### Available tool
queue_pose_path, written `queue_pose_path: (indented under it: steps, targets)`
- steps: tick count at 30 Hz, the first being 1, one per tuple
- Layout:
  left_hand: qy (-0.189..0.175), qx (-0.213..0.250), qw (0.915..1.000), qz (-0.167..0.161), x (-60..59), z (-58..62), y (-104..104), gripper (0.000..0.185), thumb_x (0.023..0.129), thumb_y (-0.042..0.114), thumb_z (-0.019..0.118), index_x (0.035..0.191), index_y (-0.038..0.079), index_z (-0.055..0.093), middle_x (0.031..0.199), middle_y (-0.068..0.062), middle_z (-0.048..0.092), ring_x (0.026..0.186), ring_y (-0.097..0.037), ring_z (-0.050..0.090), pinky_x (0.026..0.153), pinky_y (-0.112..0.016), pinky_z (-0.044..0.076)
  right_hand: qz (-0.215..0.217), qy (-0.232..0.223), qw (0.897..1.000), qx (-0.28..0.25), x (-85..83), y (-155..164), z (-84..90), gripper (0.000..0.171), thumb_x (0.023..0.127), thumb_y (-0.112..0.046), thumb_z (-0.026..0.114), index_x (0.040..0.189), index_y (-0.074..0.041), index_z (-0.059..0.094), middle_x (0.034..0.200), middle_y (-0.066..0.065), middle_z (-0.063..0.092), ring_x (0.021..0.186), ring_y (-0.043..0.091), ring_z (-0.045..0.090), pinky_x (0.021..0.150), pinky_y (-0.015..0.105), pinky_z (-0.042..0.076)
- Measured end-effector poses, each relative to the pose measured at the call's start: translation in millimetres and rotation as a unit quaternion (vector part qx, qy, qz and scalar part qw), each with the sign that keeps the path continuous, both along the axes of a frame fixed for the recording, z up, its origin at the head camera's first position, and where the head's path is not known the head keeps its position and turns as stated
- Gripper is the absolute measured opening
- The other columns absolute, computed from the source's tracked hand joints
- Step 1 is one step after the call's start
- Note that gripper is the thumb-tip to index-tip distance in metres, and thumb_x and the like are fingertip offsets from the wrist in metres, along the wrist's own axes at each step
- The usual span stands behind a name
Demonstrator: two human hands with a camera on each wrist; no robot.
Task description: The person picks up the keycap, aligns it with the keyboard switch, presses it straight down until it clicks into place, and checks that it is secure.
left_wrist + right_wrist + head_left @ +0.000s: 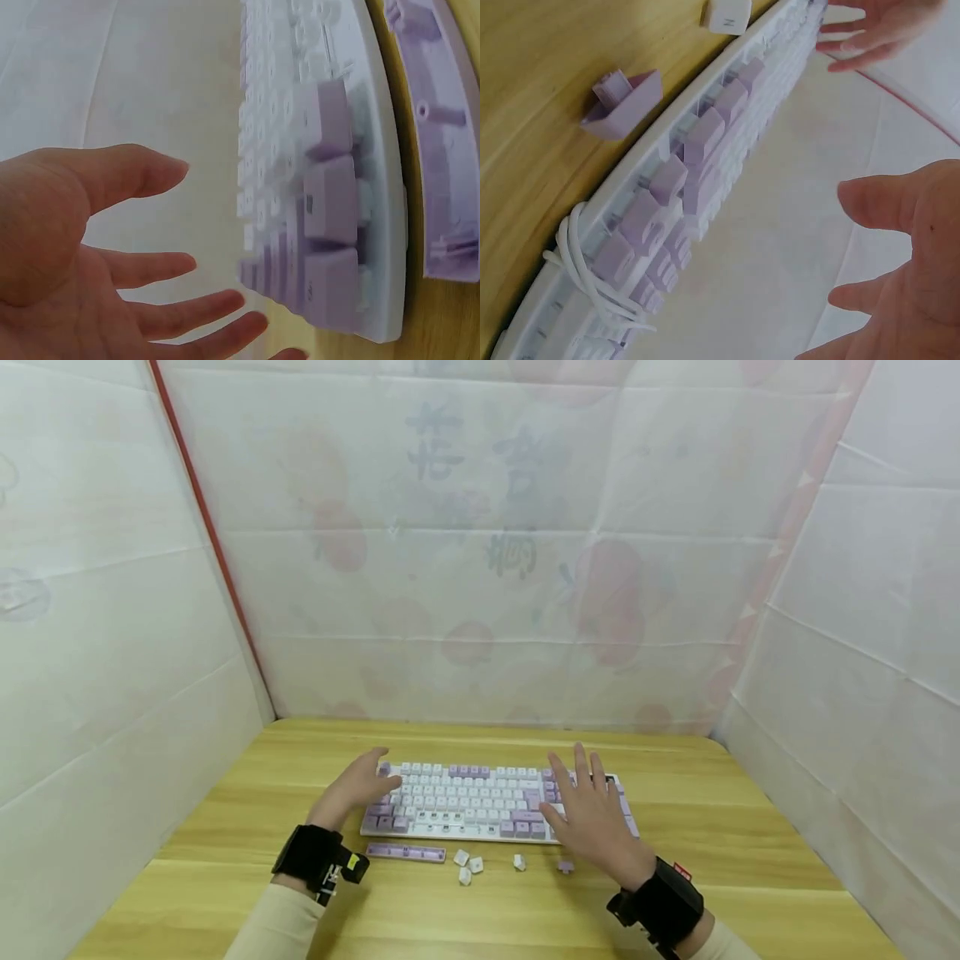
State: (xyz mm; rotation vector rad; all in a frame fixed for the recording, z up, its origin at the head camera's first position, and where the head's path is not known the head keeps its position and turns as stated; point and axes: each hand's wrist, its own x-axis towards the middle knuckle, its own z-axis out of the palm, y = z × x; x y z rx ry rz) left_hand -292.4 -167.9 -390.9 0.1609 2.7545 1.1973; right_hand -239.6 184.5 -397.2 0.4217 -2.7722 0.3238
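A white and purple keyboard [465,793] lies lengthwise on the wooden table, with several switches bare along its lower rows. At its left end, my left hand [358,787] has its thumb and fingers spread and holds nothing. My right hand [592,818] hovers over the right end, fingers extended and apart, hiding part of the keys. In front of the keyboard lies a purple spacebar [406,852], its hollow underside showing. Loose white keycaps [476,865] are scattered to its right. A purple keycap [622,105] rests near the keyboard's front edge.
A white cable [577,255] is bundled around the keyboard's right part in the right wrist view. Sheet-covered walls [480,610] rise behind and on both sides of the table [712,860]. A red strip [202,510] runs down the left corner.
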Motion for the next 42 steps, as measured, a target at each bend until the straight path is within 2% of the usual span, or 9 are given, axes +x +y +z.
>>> queue_pose_path:
  steps: [4, 8, 14, 20, 25, 32, 35, 42]
  targets:
    - [-0.071, 0.026, 0.9970, 0.018, -3.1, -5.2, -9, 0.075, 0.095, 0.028, 0.055, 0.150, -0.001, 0.012, 0.152, -0.029, 0.022, 0.134, -0.050, 0.031, 0.096, -0.059, 0.044, 0.002, 0.002, 1.000, 0.000, 2.3, -1, 2.0, 0.069, 0.093, -0.037, 0.057, 0.151, -0.016, 0.025, 0.156, 0.027, 0.013, 0.143, 0.050, 0.011, 0.109, 0.067, 0.025]
    - [-0.112, 0.039, 0.9926, 0.026, -7.8, -11.7, -17, 0.078, 0.094, 0.030, 0.057, 0.149, -0.003, 0.014, 0.148, -0.031, 0.026, 0.128, -0.051, 0.038, 0.080, -0.053, 0.052, 0.007, 0.009, 1.000, 0.005, 5.6, -4, 2.5, 0.069, 0.092, -0.036, 0.059, 0.150, -0.014, 0.028, 0.155, 0.028, 0.016, 0.142, 0.050, 0.014, 0.107, 0.067, 0.027]
    - [-0.111, 0.045, 0.9923, 0.030, -12.2, -14.8, -21, 0.073, 0.089, 0.027, 0.061, 0.143, -0.007, 0.026, 0.138, -0.032, 0.039, 0.117, -0.045, 0.050, 0.073, -0.052, 0.055, 0.006, 0.013, 1.000, 0.006, 3.3, -6, 1.4, 0.069, 0.092, -0.035, 0.060, 0.150, -0.015, 0.028, 0.156, 0.027, 0.015, 0.143, 0.049, 0.012, 0.108, 0.068, 0.024]
    - [-0.118, 0.061, 0.9907, 0.032, -13.3, -16.4, -27, 0.070, 0.088, 0.024, 0.063, 0.144, 0.000, 0.028, 0.138, -0.027, 0.040, 0.118, -0.042, 0.050, 0.070, -0.045, 0.056, 0.023, 0.024, 0.999, 0.014, 1.9, -14, -0.4, 0.068, 0.093, -0.037, 0.058, 0.150, -0.016, 0.028, 0.156, 0.026, 0.016, 0.143, 0.048, 0.012, 0.109, 0.067, 0.024]
    - [-0.125, 0.034, 0.9914, 0.015, -17.8, -15.7, -28, 0.074, 0.086, 0.024, 0.066, 0.143, -0.002, 0.028, 0.136, -0.027, 0.043, 0.115, -0.040, 0.052, 0.069, -0.046, 0.056, 0.029, 0.024, 0.999, 0.007, 3.7, -20, 1.2, 0.069, 0.092, -0.036, 0.060, 0.150, -0.016, 0.030, 0.156, 0.025, 0.016, 0.144, 0.047, 0.012, 0.110, 0.067, 0.024]
    - [-0.150, 0.011, 0.9886, -0.002, -22.1, -12.6, -31, 0.076, 0.081, 0.017, 0.070, 0.143, -0.002, 0.031, 0.119, -0.021, 0.054, 0.095, -0.027, 0.060, 0.067, -0.044, 0.057, 0.037, 0.021, 0.999, 0.003, 4.3, -28, 3.1, 0.069, 0.092, -0.034, 0.061, 0.150, -0.016, 0.029, 0.157, 0.025, 0.015, 0.144, 0.047, 0.011, 0.110, 0.066, 0.025]
    - [-0.150, 0.008, 0.9886, -0.015, -23.4, -12.8, -32, 0.076, 0.082, 0.017, 0.070, 0.143, -0.002, 0.030, 0.117, -0.020, 0.055, 0.094, -0.026, 0.061, 0.068, -0.044, 0.058, 0.036, 0.017, 0.999, -0.003, 5.9, -31, 4.5, 0.069, 0.091, -0.034, 0.061, 0.150, -0.016, 0.029, 0.156, 0.025, 0.015, 0.144, 0.047, 0.011, 0.110, 0.066, 0.025]
    - [-0.153, -0.005, 0.9881, -0.019, -26.3, -12.9, -28, 0.078, 0.081, 0.018, 0.072, 0.143, -0.003, 0.030, 0.116, -0.020, 0.055, 0.095, -0.027, 0.062, 0.068, -0.042, 0.058, 0.049, 0.008, 0.999, -0.016, 7.1, -39, 8.3, 0.073, 0.089, -0.034, 0.064, 0.150, -0.015, 0.028, 0.156, 0.027, 0.014, 0.144, 0.048, 0.010, 0.108, 0.070, 0.024]
